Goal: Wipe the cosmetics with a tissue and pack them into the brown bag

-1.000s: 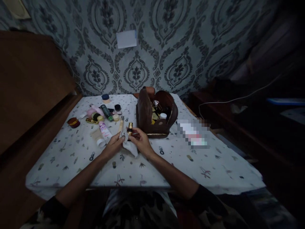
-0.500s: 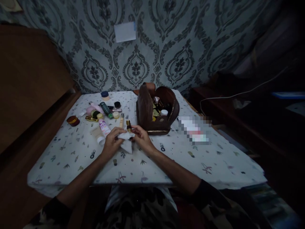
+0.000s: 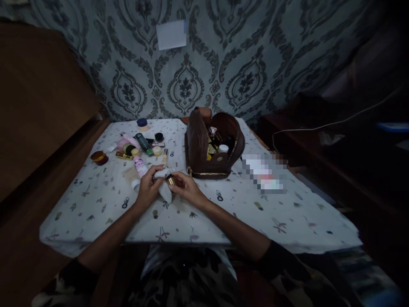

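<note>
My left hand [image 3: 150, 185] is closed on a crumpled white tissue [image 3: 165, 192], whose end hangs down below the fingers. Between the fingers of my right hand [image 3: 188, 187] is a small gold and dark cosmetic bottle [image 3: 171, 180], tilted and touching the tissue. Just beyond the hands lie a pink and white tube [image 3: 139, 165], a beige tube with a white cap [image 3: 131, 175] and a slim beige stick [image 3: 165, 157]. An open brown leather bag [image 3: 195, 147] stands behind my right hand, with a white-lidded jar [image 3: 223, 148] and other small items inside.
Several cosmetics lie at the left, among them a green bottle [image 3: 143, 144], a gold tube [image 3: 124, 155], an amber jar [image 3: 99, 157] and a blue-lidded jar [image 3: 142, 125]. A blurred-out flat item [image 3: 263, 172] is to the right. Patterned wall backs the table [image 3: 243, 217].
The cosmetic bottle has gone from upright to tilted, lower in the right hand's fingers. The tissue has shifted with the left hand. The whole view has shifted slightly.
</note>
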A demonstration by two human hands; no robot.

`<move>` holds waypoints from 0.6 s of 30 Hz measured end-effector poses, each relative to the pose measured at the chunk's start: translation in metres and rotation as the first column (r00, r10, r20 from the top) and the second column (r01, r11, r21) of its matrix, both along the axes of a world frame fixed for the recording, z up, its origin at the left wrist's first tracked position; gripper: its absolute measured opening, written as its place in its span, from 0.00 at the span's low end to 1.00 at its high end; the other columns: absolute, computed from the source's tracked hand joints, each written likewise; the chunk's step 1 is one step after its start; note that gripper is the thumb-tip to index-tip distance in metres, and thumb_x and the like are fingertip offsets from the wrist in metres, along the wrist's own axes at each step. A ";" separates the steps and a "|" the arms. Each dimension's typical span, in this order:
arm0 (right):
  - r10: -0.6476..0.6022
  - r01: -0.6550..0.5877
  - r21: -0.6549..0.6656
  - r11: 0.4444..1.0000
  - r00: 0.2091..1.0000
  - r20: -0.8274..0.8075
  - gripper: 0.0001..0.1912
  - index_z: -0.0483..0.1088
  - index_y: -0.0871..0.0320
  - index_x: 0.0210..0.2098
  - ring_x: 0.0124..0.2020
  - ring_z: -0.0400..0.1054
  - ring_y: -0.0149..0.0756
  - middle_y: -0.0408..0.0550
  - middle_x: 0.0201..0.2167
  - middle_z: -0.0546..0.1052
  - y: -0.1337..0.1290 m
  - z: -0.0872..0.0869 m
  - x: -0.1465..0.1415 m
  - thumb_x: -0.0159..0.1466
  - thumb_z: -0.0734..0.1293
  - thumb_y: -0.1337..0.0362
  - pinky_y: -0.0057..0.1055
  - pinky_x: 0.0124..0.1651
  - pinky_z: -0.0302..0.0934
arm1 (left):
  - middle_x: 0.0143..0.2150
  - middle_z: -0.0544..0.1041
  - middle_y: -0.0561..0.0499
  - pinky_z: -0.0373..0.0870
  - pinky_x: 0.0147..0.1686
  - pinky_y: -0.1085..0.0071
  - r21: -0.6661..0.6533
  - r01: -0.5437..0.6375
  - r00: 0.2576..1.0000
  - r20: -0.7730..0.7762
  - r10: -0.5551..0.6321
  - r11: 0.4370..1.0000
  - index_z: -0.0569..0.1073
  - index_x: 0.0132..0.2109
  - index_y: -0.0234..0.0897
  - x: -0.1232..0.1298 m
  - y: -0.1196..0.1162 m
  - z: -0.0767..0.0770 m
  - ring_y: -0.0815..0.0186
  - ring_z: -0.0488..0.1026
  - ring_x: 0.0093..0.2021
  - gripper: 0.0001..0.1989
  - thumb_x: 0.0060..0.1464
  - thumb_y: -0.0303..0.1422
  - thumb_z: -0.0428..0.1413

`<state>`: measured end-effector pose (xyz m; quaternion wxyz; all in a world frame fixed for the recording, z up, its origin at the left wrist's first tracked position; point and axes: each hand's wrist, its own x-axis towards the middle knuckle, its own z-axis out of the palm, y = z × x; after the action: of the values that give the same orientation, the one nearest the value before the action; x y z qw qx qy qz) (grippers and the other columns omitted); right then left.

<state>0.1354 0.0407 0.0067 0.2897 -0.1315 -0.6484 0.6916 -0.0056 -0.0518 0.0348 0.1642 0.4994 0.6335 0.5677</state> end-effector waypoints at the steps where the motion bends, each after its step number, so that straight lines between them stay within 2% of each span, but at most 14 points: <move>1: 0.007 -0.007 0.007 1.000 1.000 0.003 0.19 0.71 0.56 0.45 0.37 0.73 0.34 0.43 0.36 0.77 0.000 0.000 0.000 0.56 0.74 0.59 0.30 0.40 0.68 | 0.44 0.76 0.49 0.68 0.48 0.68 -0.009 0.011 1.000 0.022 -0.011 1.000 0.72 0.43 0.38 0.000 0.000 0.000 0.61 0.73 0.47 0.09 0.56 0.35 0.54; 4: 0.002 -0.002 0.033 0.999 1.000 0.006 0.19 0.74 0.56 0.46 0.38 0.72 0.35 0.45 0.37 0.76 0.000 -0.001 0.001 0.56 0.73 0.59 0.30 0.38 0.69 | 0.38 0.74 0.52 0.67 0.38 0.73 -0.022 0.001 0.997 0.072 0.001 1.000 0.70 0.44 0.38 -0.003 0.001 -0.002 0.65 0.71 0.38 0.10 0.57 0.37 0.55; 7: -0.019 0.019 0.033 0.999 1.000 0.006 0.21 0.76 0.55 0.47 0.38 0.71 0.35 0.46 0.38 0.73 0.000 -0.003 0.001 0.55 0.74 0.59 0.28 0.35 0.70 | 0.33 0.69 0.56 0.63 0.29 0.75 -0.005 -0.034 0.992 0.124 0.035 0.999 0.69 0.43 0.39 -0.009 0.002 -0.004 0.69 0.65 0.30 0.09 0.57 0.37 0.55; 10: 0.038 -0.038 -0.058 0.998 0.999 0.008 0.23 0.76 0.54 0.49 0.39 0.70 0.35 0.46 0.39 0.70 -0.002 -0.004 0.001 0.55 0.75 0.57 0.28 0.33 0.71 | 0.32 0.67 0.56 0.61 0.29 0.76 0.033 -0.036 0.987 0.156 0.031 0.999 0.69 0.42 0.39 -0.014 0.004 -0.005 0.70 0.63 0.29 0.08 0.57 0.36 0.55; 14: 0.130 -0.131 -0.214 0.968 0.991 -0.021 0.25 0.73 0.54 0.51 0.42 0.71 0.37 0.46 0.40 0.71 -0.004 -0.001 0.001 0.54 0.75 0.56 0.30 0.35 0.73 | 0.31 0.66 0.57 0.62 0.30 0.76 0.041 -0.034 0.975 0.222 0.024 0.999 0.68 0.42 0.38 -0.016 0.005 -0.006 0.70 0.63 0.29 0.09 0.56 0.38 0.55; 18: 0.126 -0.139 -0.286 0.948 0.990 -0.066 0.33 0.67 0.52 0.56 0.36 0.72 0.35 0.43 0.37 0.74 -0.003 0.003 0.002 0.53 0.77 0.56 0.32 0.34 0.74 | 0.32 0.68 0.56 0.62 0.27 0.76 0.005 -0.010 0.956 0.295 0.008 1.000 0.68 0.43 0.38 -0.015 0.006 -0.006 0.71 0.65 0.27 0.13 0.54 0.40 0.57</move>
<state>0.1373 0.0372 0.0096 0.2355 -0.1123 -0.5404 0.7999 -0.0204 -0.0454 0.0288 0.2524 0.4069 0.6023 0.6387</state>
